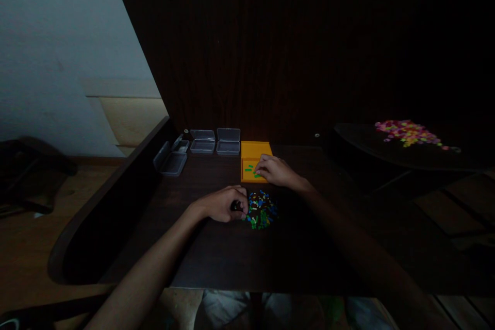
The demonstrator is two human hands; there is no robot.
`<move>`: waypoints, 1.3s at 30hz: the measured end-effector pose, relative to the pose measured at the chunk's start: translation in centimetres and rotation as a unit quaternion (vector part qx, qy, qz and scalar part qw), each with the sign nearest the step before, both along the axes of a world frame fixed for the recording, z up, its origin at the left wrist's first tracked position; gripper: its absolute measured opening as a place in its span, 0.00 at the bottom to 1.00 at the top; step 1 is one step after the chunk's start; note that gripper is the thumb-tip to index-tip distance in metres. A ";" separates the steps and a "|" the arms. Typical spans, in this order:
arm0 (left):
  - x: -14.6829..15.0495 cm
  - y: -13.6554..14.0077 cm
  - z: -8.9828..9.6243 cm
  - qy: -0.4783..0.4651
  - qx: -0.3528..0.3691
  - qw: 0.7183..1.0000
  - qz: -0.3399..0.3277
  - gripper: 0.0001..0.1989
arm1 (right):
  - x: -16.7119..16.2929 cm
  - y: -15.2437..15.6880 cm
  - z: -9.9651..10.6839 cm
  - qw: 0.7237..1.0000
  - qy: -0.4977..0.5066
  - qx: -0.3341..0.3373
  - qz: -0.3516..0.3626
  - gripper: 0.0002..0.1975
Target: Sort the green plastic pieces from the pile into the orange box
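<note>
A small heap of tiny coloured pieces (262, 209), green, blue and dark, lies on the dark wooden table (216, 258). My left hand (226, 204) rests curled against the heap's left edge; the dim light hides whether it holds a piece. Behind the heap stands an open orange box (250, 152) with several green pieces (250, 168) in its tray. My right hand (274, 169) reaches over the tray's right side, fingertips down among the green pieces, seemingly pinching one.
Three clear plastic boxes (203, 142) with open lids stand along the table's back left. A raised rim (116, 185) runs down the left edge. A second pile of pink and yellow pieces (410, 133) lies on a dark surface at far right.
</note>
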State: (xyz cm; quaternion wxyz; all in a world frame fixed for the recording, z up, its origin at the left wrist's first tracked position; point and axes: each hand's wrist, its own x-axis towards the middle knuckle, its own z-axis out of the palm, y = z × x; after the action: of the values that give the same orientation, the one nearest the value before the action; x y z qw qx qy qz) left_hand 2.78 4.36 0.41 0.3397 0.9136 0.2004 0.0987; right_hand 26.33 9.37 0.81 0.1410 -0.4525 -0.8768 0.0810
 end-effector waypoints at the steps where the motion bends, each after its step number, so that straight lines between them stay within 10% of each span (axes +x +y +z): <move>1: 0.0 0.0 0.0 -0.003 0.000 1.000 0.002 0.02 | 0.0 -0.2 0.2 1.000 0.011 0.009 -0.007 0.09; 19: -1.5 1.8 0.6 -0.167 0.017 0.962 0.216 0.06 | -4.0 -9.1 1.2 0.983 -0.094 -0.060 0.144 0.10; 33: -0.6 2.0 -0.3 -0.215 0.064 0.936 0.270 0.05 | -3.9 -7.4 1.9 0.981 -0.012 -0.117 0.152 0.08; 39: 0.4 2.3 -0.7 -0.205 0.119 0.930 0.282 0.05 | 0.7 -2.9 3.6 0.999 0.019 -0.028 -0.002 0.08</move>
State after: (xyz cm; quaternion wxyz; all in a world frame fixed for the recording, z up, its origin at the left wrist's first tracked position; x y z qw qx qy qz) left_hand 3.23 6.70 -0.33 0.2207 0.8131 0.3625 0.3984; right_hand 27.05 6.48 4.41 0.1451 -0.4562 -0.8706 0.1135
